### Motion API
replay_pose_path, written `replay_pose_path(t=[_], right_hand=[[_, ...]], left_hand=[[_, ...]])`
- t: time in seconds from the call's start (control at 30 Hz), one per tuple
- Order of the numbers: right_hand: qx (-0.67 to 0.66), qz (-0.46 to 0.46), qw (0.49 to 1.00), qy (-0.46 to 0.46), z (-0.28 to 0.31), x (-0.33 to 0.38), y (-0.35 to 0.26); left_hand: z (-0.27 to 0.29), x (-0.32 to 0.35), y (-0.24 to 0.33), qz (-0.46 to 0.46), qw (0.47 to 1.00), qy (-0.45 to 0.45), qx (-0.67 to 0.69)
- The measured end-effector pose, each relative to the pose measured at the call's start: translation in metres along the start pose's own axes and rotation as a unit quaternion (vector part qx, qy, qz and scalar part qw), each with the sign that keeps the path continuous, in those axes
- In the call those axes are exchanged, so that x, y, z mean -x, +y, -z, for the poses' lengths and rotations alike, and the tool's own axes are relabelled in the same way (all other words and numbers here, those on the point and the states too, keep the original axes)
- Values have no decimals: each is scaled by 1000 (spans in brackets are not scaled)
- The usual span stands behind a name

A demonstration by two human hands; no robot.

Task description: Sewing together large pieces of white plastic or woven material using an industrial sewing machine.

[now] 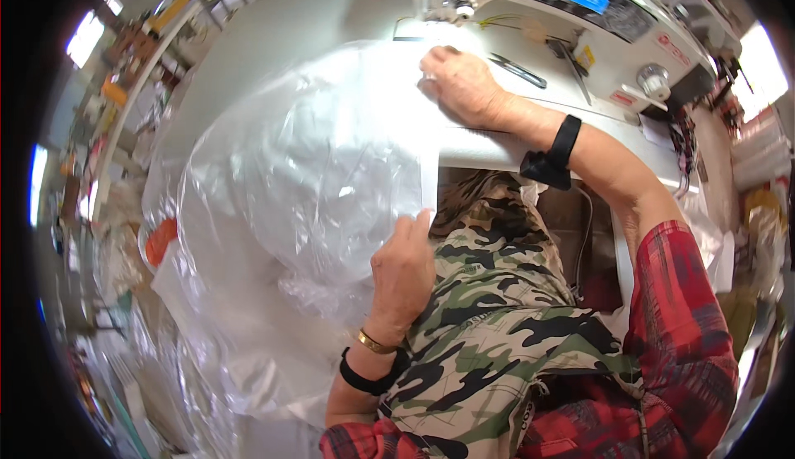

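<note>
Head view shows the person seated at a white sewing table [273, 28], with a big billow of clear plastic sheeting [290, 177] spread over the table's near edge and spilling down toward the lap. The left hand [403, 270] is closed on the sheeting's folded white edge strip [428, 182], thumb and fingers pinching it just off the table's near edge, above the camouflage-patterned trousers [489, 326]. The right hand [460, 86] lies flat, fingers pressed down on the sheeting at the far end of the same strip, close beside the needle area of the sewing machine [580, 12]. A pair of scissors [517, 70] lies on the machine bed, just right of that hand.
</note>
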State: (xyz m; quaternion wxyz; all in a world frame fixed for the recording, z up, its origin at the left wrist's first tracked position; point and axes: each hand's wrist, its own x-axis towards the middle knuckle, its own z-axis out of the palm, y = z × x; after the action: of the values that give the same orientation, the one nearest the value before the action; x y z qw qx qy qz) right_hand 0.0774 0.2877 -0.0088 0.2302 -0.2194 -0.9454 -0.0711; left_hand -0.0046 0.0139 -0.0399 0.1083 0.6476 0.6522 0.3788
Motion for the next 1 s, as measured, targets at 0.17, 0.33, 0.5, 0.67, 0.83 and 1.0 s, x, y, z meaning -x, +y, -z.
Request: replay_pose_path(t=[0.17,0.33,0.5,0.67,0.83,1.0], right_hand=[[-38,-87,995,22,-4,22,-5],[-112,-104,988,-1,0,27,1],[-131,-124,982,-53,3,22,3],[-137,-121,981,-69,4,22,3],[-197,-159,965,-74,4,20,5],[-195,-161,966,-47,-2,18,8]], left_hand=[[-13,-21,10,-64,997,-20,-38],[-16,-34,15,-78,993,-37,-77],[-12,-59,6,-99,989,9,-113],[-8,-104,0,-130,976,23,-172],[-15,-153,-6,-124,961,-4,-246],[-27,-199,-14,-143,945,-3,-293]])
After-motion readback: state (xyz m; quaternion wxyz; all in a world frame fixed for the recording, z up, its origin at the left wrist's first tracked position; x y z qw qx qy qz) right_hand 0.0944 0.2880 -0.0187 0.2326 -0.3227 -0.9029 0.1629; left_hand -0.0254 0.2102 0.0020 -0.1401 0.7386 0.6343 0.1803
